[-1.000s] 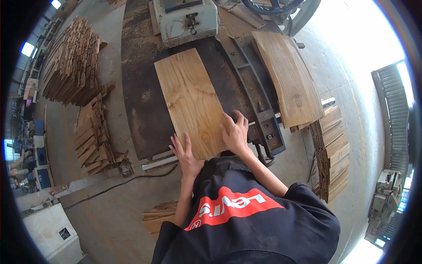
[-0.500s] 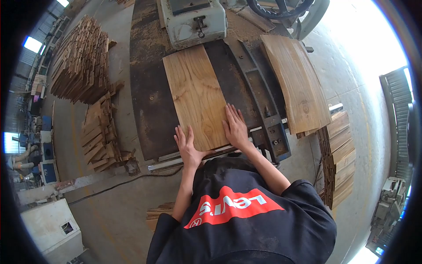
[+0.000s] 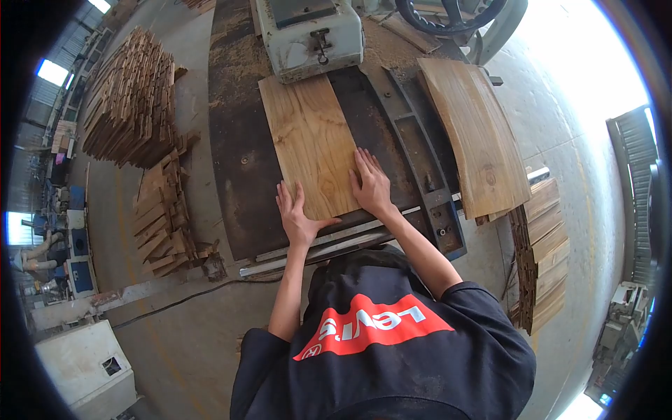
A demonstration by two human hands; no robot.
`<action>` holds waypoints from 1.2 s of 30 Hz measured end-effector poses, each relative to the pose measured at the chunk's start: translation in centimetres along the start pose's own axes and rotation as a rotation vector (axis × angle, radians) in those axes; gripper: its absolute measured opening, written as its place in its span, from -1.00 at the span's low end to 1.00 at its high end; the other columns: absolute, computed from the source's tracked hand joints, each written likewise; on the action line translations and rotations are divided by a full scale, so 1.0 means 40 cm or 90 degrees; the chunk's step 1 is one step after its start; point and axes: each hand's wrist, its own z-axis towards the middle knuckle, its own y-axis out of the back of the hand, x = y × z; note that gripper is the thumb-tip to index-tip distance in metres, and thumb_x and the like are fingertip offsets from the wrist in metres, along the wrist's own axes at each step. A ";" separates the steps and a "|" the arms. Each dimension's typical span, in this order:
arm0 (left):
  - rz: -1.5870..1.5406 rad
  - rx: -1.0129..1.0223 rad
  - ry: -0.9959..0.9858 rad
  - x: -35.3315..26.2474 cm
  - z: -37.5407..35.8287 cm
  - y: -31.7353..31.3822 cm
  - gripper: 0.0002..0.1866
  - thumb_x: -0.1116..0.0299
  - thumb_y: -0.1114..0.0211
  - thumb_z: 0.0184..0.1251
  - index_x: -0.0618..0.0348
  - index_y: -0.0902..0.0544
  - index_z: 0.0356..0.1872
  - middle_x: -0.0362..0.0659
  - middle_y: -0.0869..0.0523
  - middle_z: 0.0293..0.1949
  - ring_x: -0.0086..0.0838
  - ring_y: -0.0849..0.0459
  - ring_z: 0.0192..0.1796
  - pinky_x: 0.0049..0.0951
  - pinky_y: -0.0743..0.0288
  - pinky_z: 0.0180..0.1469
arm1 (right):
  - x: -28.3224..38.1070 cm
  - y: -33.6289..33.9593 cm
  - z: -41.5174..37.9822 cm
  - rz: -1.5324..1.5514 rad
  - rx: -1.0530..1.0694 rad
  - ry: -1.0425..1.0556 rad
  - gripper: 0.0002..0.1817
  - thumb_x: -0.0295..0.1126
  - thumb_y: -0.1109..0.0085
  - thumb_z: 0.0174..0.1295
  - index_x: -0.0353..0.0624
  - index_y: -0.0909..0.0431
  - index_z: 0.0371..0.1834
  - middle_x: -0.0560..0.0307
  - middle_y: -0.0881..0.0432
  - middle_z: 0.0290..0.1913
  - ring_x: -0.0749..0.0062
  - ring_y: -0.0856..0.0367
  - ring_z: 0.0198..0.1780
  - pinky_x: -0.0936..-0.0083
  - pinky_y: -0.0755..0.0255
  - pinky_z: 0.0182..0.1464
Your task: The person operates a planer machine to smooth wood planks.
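A wooden board (image 3: pixel 311 140) lies flat on the dark machine table (image 3: pixel 241 189), its far end at the pale machine head (image 3: pixel 311 42). My left hand (image 3: pixel 299 218) rests at the board's near left corner, fingers spread along the left edge and thumb along the near end. On the opposite side, my right hand (image 3: pixel 372 185) lies against the right edge near the close corner, with its fingers stretched forward. Both hands touch the board without wrapping round it. A long metal fence (image 3: pixel 413 143) runs to the right of my right hand.
More wide boards (image 3: pixel 479 140) lie right of the fence. Stacks of planks stand on the floor at left (image 3: pixel 133 98) and right (image 3: pixel 549 252). A black handwheel (image 3: pixel 451 17) is at the far right of the machine. Sawdust (image 3: pixel 234 56) covers the table's far left.
Both hands have moved forward, away from my body, with the board. The board's far end has gone farther toward the machine head, and more table shows at its near end.
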 end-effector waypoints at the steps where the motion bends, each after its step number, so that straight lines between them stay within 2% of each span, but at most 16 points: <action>1: 0.000 -0.002 0.001 -0.005 -0.005 0.000 0.55 -0.33 -0.89 -0.51 0.32 -0.45 0.67 0.49 -0.33 0.65 0.30 -0.18 0.77 0.22 -0.01 0.80 | -0.001 0.003 -0.005 0.000 0.000 -0.004 -0.40 -0.38 -0.29 0.52 -0.41 -0.49 0.56 -0.35 -0.59 0.54 -0.20 -0.53 0.60 0.01 -0.38 0.67; 7: 0.001 -0.022 0.001 0.004 0.023 -0.007 0.53 -0.33 -0.89 -0.49 0.31 -0.47 0.66 0.47 -0.34 0.66 0.26 -0.20 0.77 0.21 -0.02 0.79 | -0.004 -0.014 0.022 -0.006 -0.038 -0.005 -0.47 -0.34 -0.32 0.50 -0.40 -0.61 0.45 -0.37 -0.69 0.42 -0.22 -0.64 0.50 0.00 -0.48 0.59; 13: 0.012 -0.014 -0.004 0.030 0.110 -0.017 0.50 -0.34 -0.88 -0.45 0.34 -0.48 0.64 0.44 -0.36 0.66 0.24 -0.21 0.78 0.20 -0.03 0.79 | -0.016 -0.056 0.099 -0.017 -0.074 -0.015 -0.52 -0.32 -0.34 0.47 -0.34 -0.67 0.37 -0.29 -0.73 0.39 -0.15 -0.68 0.47 0.01 -0.52 0.55; 16: 0.025 -0.017 -0.013 0.053 0.150 -0.032 0.54 -0.39 -0.86 -0.49 0.33 -0.49 0.64 0.48 -0.32 0.66 0.24 -0.19 0.78 0.22 -0.04 0.78 | -0.020 -0.073 0.138 -0.042 -0.091 -0.020 -0.54 -0.28 -0.34 0.49 -0.30 -0.72 0.35 -0.20 -0.76 0.38 -0.05 -0.70 0.47 0.08 -0.53 0.56; 19: 0.044 -0.012 -0.006 0.061 0.191 -0.035 0.52 -0.42 -0.84 -0.50 0.33 -0.52 0.62 0.48 -0.32 0.66 0.22 -0.19 0.79 0.22 -0.05 0.78 | -0.026 -0.091 0.175 -0.031 -0.101 -0.023 -0.56 -0.31 -0.35 0.46 -0.25 -0.71 0.33 -0.18 -0.77 0.38 -0.02 -0.72 0.45 0.00 -0.54 0.53; 25: 0.083 0.001 -0.001 0.066 0.197 -0.039 0.53 -0.47 -0.82 -0.51 0.30 -0.53 0.62 0.46 -0.31 0.67 0.20 -0.19 0.79 0.26 -0.05 0.76 | -0.026 -0.088 0.179 -0.048 -0.097 -0.035 -0.58 -0.30 -0.34 0.46 -0.20 -0.73 0.31 -0.12 -0.79 0.36 0.04 -0.74 0.44 0.00 -0.56 0.51; 31: 0.075 -0.002 0.030 0.077 0.273 -0.052 0.51 -0.47 -0.83 -0.46 0.18 -0.51 0.67 0.40 -0.30 0.70 0.14 -0.15 0.82 0.24 0.00 0.78 | -0.041 -0.112 0.253 -0.042 -0.111 -0.039 -0.61 -0.27 -0.31 0.47 -0.14 -0.75 0.29 -0.03 -0.81 0.34 0.08 -0.76 0.41 -0.03 -0.57 0.48; 34: 0.065 -0.053 0.009 0.092 0.301 -0.068 0.44 -0.47 -0.81 -0.38 0.17 -0.54 0.64 0.37 -0.37 0.67 0.15 -0.23 0.78 0.26 -0.08 0.75 | -0.064 -0.139 0.295 -0.064 -0.102 -0.025 -0.58 -0.23 -0.29 0.48 -0.13 -0.72 0.32 0.01 -0.79 0.37 0.11 -0.75 0.41 -0.08 -0.56 0.48; 36: 0.080 -0.087 0.009 0.088 0.303 -0.069 0.37 -0.43 -0.82 -0.31 0.21 -0.57 0.59 0.34 -0.44 0.64 0.15 -0.31 0.74 0.24 -0.15 0.72 | -0.079 -0.152 0.322 -0.074 -0.045 -0.018 -0.54 -0.19 -0.30 0.47 -0.11 -0.69 0.36 0.03 -0.75 0.43 0.05 -0.68 0.48 -0.14 -0.50 0.53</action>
